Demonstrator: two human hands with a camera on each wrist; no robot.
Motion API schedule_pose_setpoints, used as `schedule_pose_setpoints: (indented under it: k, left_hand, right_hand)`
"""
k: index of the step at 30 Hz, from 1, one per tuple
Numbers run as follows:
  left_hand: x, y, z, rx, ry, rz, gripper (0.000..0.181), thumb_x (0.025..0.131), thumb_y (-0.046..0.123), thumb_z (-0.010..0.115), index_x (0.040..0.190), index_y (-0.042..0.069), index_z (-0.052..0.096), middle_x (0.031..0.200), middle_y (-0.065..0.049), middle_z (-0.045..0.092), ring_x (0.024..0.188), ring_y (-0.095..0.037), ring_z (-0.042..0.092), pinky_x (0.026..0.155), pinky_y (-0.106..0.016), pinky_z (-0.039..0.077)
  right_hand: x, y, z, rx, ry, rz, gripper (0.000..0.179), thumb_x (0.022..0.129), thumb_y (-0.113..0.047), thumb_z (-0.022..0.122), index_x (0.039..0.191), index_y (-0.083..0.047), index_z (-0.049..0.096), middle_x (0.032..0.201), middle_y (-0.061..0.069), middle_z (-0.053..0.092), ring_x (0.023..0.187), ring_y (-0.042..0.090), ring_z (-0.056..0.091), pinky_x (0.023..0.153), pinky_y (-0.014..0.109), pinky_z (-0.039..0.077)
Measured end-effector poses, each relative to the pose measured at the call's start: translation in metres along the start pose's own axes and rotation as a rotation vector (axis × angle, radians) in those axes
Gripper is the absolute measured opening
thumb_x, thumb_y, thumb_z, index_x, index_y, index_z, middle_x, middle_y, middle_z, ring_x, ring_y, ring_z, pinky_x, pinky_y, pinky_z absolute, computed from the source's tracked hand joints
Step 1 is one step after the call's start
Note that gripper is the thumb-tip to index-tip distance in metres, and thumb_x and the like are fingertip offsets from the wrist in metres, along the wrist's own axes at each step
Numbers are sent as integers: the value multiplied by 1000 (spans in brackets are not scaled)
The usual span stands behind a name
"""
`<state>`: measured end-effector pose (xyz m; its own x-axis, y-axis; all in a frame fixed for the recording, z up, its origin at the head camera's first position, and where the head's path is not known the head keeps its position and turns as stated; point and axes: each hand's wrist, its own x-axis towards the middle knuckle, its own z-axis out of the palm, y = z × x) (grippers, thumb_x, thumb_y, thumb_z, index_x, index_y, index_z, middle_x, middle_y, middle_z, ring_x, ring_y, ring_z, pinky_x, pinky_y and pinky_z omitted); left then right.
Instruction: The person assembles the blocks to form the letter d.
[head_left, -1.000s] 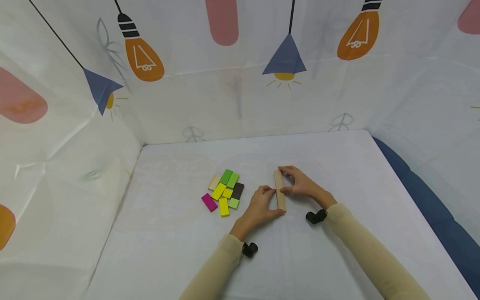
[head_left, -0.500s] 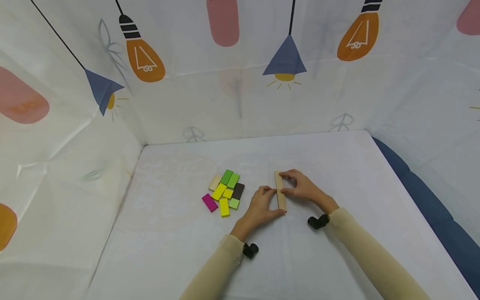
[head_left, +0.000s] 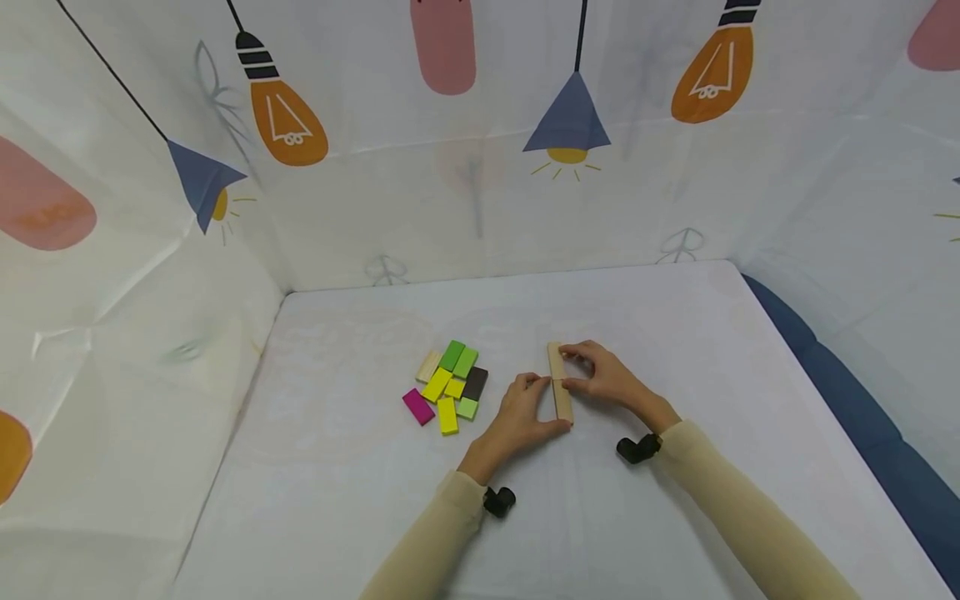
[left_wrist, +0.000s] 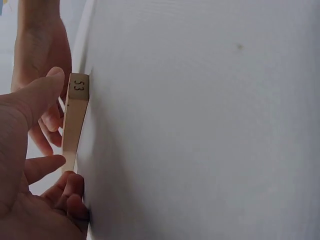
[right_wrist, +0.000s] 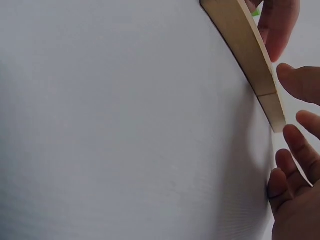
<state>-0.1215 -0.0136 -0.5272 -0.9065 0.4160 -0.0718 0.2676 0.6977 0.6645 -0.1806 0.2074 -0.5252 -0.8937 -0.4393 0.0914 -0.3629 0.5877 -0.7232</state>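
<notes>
Two plain wooden blocks lie end to end in one line on the white table: a far block (head_left: 555, 360) and a near block (head_left: 562, 402). My left hand (head_left: 517, 423) pinches the near block lengthwise, thumb at its near end and index finger by the joint. That near end carries a printed mark like "53" in the left wrist view. My right hand (head_left: 607, 375) is beside the far block on its right, fingers slightly bent. In the right wrist view its thumb (right_wrist: 300, 82) and fingers appear just off the wood.
Left of the hands lies a cluster of flat blocks: green (head_left: 452, 355), yellow (head_left: 447, 415), magenta (head_left: 417, 407), dark brown (head_left: 475, 383) and pale wood (head_left: 429, 366). A printed curtain (head_left: 480, 208) stands behind the table (head_left: 337, 500). Blue padding (head_left: 847, 400) runs along the right edge.
My right hand's index finger has left the far block's far end, and the hand has shifted slightly right and nearer. The left hand keeps its place on the near block.
</notes>
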Motion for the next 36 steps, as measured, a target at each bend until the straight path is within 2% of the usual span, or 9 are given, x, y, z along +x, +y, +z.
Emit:
schedule_pose_setpoints:
  k: [4, 8, 11, 14, 20, 24, 27, 31, 36]
  left_hand:
    - [-2, -3, -5, -66, 3, 10, 86, 88, 50, 78, 155, 9, 44, 153, -16, 43, 138, -28, 48, 114, -44, 44]
    - [-4, -7, -12, -119, 19, 28, 82, 90, 45, 79, 156, 11, 44, 152, -14, 44, 128, -22, 54, 110, -40, 47]
    - [-5, -10, -18, -125, 31, 51, 79, 90, 42, 79, 155, 11, 45, 150, -13, 45, 120, -20, 56, 107, -38, 50]
    - [-6, -12, -25, -139, 35, 63, 77, 91, 40, 79, 155, 12, 45, 148, -12, 46, 119, -21, 56, 105, -38, 51]
    - [-8, -18, -39, -156, 65, 92, 74, 92, 37, 78, 154, 13, 47, 148, -10, 48, 117, -24, 59, 99, -38, 56]
    - [-7, -25, -49, -154, 94, 115, 72, 92, 34, 79, 153, 12, 47, 147, -11, 49, 116, -26, 59, 94, -37, 57]
    - [-6, -29, -57, -160, 108, 106, 73, 91, 32, 79, 153, 11, 48, 148, -12, 49, 116, -28, 58, 93, -37, 58]
    - [-6, -36, -68, -171, 111, 82, 73, 91, 31, 80, 153, 12, 48, 148, -13, 48, 117, -31, 57, 98, -41, 56]
    - [-6, -48, -80, -122, 131, 93, 72, 91, 31, 79, 153, 10, 48, 148, -14, 48, 128, -33, 56, 110, -46, 49]
  right_hand:
    - [-5, 0, 3, 13, 39, -8, 59, 85, -17, 84, 137, -3, 62, 131, 19, 62, 115, 36, 58, 92, 49, 50]
    - [-9, -4, 6, 71, 47, -11, 58, 84, -16, 84, 137, -3, 62, 133, 19, 61, 115, 35, 58, 88, 43, 48]
    - [-10, -5, 9, 80, 52, -25, 57, 85, -16, 84, 136, -3, 63, 132, 19, 62, 113, 34, 58, 86, 40, 48]
    - [-11, -5, 12, 67, 59, -40, 56, 85, -16, 84, 135, -1, 63, 131, 19, 62, 112, 34, 59, 87, 43, 50]
    - [-13, -4, 14, 65, 46, -39, 52, 85, -14, 84, 132, 0, 66, 135, 20, 59, 120, 38, 58, 99, 57, 49]
    - [-13, -5, 15, 49, 43, -40, 49, 86, -15, 83, 131, -1, 68, 136, 20, 58, 124, 39, 57, 103, 60, 48]
    - [-14, -6, 15, 53, 36, -33, 49, 87, -16, 83, 131, -1, 68, 138, 21, 58, 127, 41, 56, 104, 60, 47]
    - [-15, -5, 14, 64, 25, -16, 50, 88, -18, 82, 132, 0, 68, 139, 21, 57, 132, 43, 53, 105, 60, 47]
    - [-15, -3, 15, 61, 36, -33, 49, 88, -17, 82, 132, 0, 68, 139, 20, 58, 132, 43, 53, 105, 61, 46]
